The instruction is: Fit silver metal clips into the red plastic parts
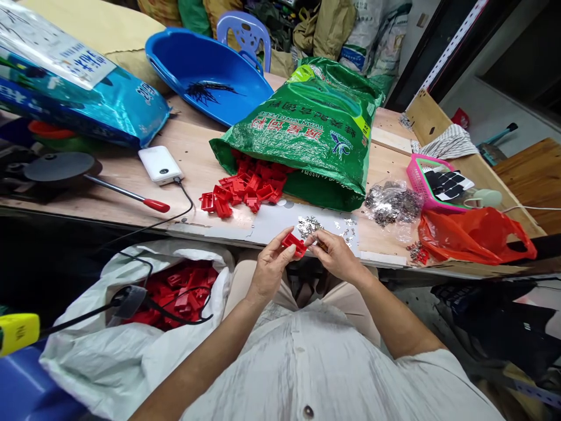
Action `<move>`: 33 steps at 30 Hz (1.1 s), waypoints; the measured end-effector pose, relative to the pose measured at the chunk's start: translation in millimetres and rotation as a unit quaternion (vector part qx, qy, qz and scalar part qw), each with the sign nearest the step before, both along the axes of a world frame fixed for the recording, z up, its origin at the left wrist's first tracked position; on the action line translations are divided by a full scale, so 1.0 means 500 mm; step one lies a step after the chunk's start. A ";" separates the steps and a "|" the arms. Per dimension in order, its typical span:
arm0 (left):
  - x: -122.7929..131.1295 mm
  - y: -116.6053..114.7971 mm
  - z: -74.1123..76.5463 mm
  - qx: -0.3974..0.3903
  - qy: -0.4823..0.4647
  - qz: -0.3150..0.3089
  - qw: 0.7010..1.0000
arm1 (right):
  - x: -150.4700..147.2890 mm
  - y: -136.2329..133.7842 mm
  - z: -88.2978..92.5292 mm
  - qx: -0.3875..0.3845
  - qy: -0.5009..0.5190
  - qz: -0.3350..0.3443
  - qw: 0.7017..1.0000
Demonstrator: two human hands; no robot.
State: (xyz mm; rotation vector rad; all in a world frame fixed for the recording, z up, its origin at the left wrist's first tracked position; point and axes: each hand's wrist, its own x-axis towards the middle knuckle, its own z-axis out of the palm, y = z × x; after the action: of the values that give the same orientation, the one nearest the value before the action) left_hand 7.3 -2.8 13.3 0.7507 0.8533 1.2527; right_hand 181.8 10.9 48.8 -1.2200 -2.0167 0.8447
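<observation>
A red plastic part (294, 244) is pinched between the thumb and fingers of my left hand (270, 266), above my lap at the table's front edge. My right hand (335, 252) is closed at the right end of that part, fingertips together; whatever they hold is too small to make out. Just beyond the hands, small silvery metal pieces (310, 225) lie heaped on a grey sheet (267, 223). More red parts (249, 186) spill from the mouth of a green bag (307, 128) onto the table.
A white sack (109, 345) of red parts stands at lower left. On the table are a lever tool (127, 192), a white power bank (161, 165), a blue basin (210, 70), a clear bag of metal pieces (390, 204), a pink basket (416, 178) and a red bag (473, 234).
</observation>
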 end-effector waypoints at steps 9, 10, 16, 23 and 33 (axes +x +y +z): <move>0.003 -0.004 0.017 -0.019 -0.013 -0.021 1.000 | 0.005 -0.002 -0.006 0.063 -0.029 0.021 0.997; 0.003 -0.004 0.018 -0.019 -0.013 -0.022 0.999 | 0.006 -0.003 -0.006 0.060 -0.034 0.018 0.997; 0.002 -0.001 0.022 -0.021 -0.013 -0.033 0.999 | 0.012 -0.005 -0.007 0.048 -0.024 0.044 0.998; -0.001 -0.004 0.008 0.002 0.013 -0.065 0.998 | 0.021 -0.004 -0.007 -0.031 0.007 0.087 0.996; -0.014 0.014 -0.034 0.051 0.084 -0.058 0.993 | 0.028 0.003 -0.033 -0.111 0.062 0.025 0.992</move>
State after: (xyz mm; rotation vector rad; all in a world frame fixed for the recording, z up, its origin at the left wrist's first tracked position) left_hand 0.2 4.0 -3.6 0.9857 0.8743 1.1478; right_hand 195.9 12.5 32.1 -1.2079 -1.8996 1.1658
